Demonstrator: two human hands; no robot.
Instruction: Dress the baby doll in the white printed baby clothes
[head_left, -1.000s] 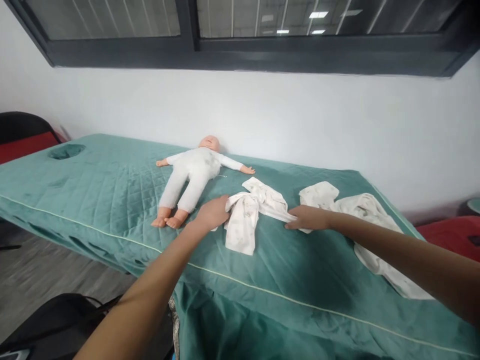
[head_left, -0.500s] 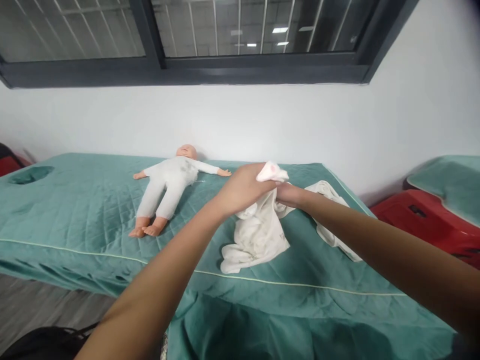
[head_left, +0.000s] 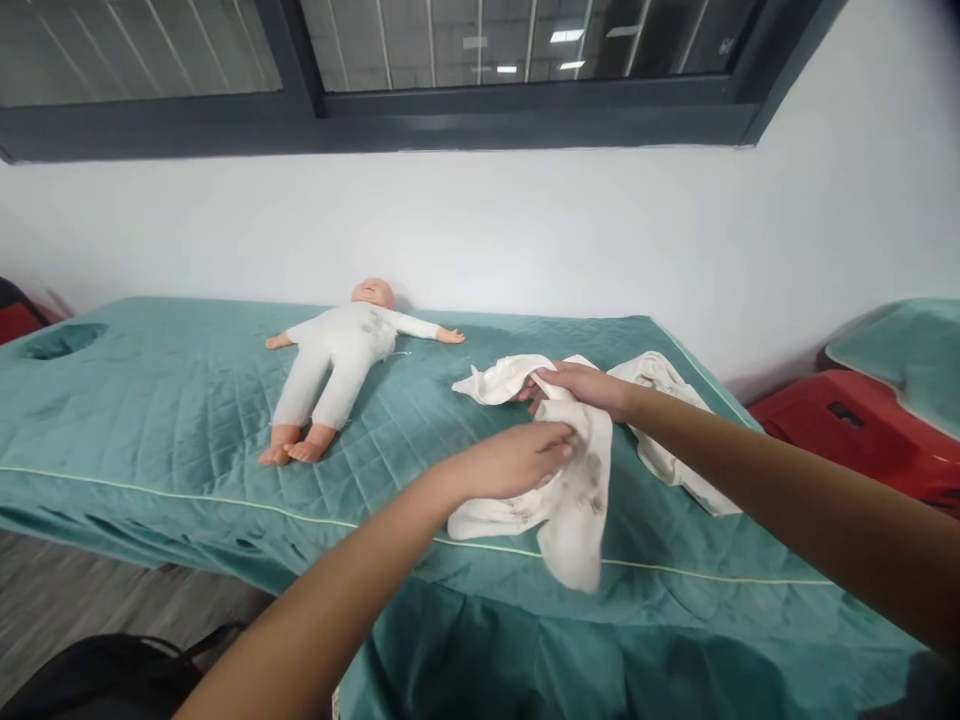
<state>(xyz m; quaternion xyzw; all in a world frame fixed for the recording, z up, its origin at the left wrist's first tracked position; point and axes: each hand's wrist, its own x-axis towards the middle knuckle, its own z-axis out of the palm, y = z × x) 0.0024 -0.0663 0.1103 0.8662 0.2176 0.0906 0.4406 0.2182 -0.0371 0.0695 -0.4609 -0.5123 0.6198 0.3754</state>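
A white baby garment (head_left: 577, 500) with a faint print lies rumpled on the green quilted bed cover (head_left: 187, 400), one end hanging over the front seam. My left hand (head_left: 517, 462) is closed on its middle. My right hand (head_left: 581, 385) grips its upper part, near a sleeve that points left. A baby doll (head_left: 337, 350) in a white suit lies on its back to the left, arms spread, apart from both hands.
A second white garment (head_left: 667, 440) lies behind my right forearm near the bed's right edge. The cover has a face hole (head_left: 56, 340) at far left. A red bed with a green cover (head_left: 885, 420) stands to the right. A dark bag (head_left: 97, 680) sits on the floor.
Half a second ago both hands held the garment bunched and raised. Now it is lowered and spread toward the front edge, my left hand lower and nearer, my right still at its top.
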